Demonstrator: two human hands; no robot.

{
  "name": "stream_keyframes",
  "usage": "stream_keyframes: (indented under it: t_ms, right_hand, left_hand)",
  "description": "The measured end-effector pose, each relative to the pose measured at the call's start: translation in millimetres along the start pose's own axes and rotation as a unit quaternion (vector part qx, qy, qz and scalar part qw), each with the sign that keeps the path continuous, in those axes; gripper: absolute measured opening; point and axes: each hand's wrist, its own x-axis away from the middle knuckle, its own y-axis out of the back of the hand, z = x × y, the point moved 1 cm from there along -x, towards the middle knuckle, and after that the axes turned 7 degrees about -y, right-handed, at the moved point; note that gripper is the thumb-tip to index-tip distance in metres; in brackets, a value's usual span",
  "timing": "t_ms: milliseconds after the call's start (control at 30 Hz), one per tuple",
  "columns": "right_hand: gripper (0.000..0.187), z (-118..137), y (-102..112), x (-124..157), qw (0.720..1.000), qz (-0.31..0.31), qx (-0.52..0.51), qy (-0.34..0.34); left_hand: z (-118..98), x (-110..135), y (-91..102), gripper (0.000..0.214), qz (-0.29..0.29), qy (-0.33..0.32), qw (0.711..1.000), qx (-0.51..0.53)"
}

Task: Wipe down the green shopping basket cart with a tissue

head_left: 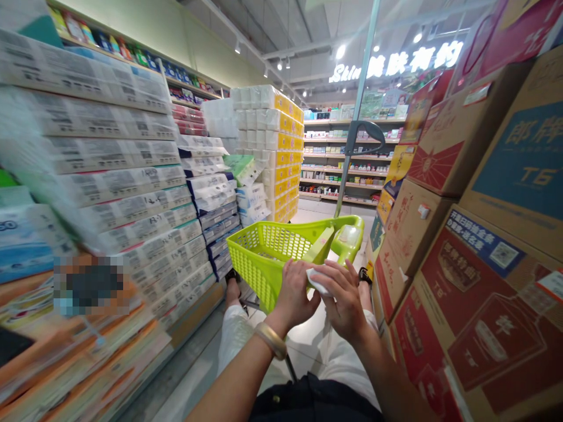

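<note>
White and soft-looking, a small folded piece of tissue or cloth (319, 282) sits between both hands, and from my remote seat I can't tell which material it is. The left hand (295, 292) bends its fingers inward, their tips pinching the upper left end. The right hand (342, 299) closes over the other end with bent fingers; its thumb is hidden, so I can't judge how firmly it grips.

I read the key relation as this: the white piece lies directly in the gap, touching both hands, its visible long axis sloping from upper left down to the right. More of it lies against the right hand, so I count that one nearer.

Around the left wrist I see a gold-coloured bangle (270, 341). Just beyond the hands stands a lime-green basket cart (254, 253); whether they touch its rim I can't tell. White-trousered legs flank it, over a tiled floor. Farther out, wrapped paper packs (152, 202) rise on the left, printed cartons (497, 305) crowd the right, and stocked shelves (328, 153) close off the background.
</note>
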Motion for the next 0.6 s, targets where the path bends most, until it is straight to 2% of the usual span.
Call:
stream_keyframes:
  t_ms: [200,367,433,600]
  right_hand:
    - [0.022,-16.5,9.5,-14.8,0.993,-0.065,-0.029,-0.095]
    - [0.024,0.7,6.6,-4.7,0.999,0.027,-0.018,-0.018]
    - [0.024,-1.3,7.1,-6.2,0.999,0.038,-0.028,-0.021]
    - [0.021,-14.7,14.0,-17.2,0.993,-0.029,-0.051,-0.106]
  left_hand:
    - [0.6,-0.4,1.3,0.034,0.004,0.006,1.000,0.000]
    - [0.7,0.4,1.3,0.030,-0.005,0.003,1.000,0.000]
    - [1.1,0.8,1.9,0.030,-0.001,0.003,1.000,-0.001]
    - [1.5,1.4,2.6,0.034,0.003,0.006,1.000,-0.003]
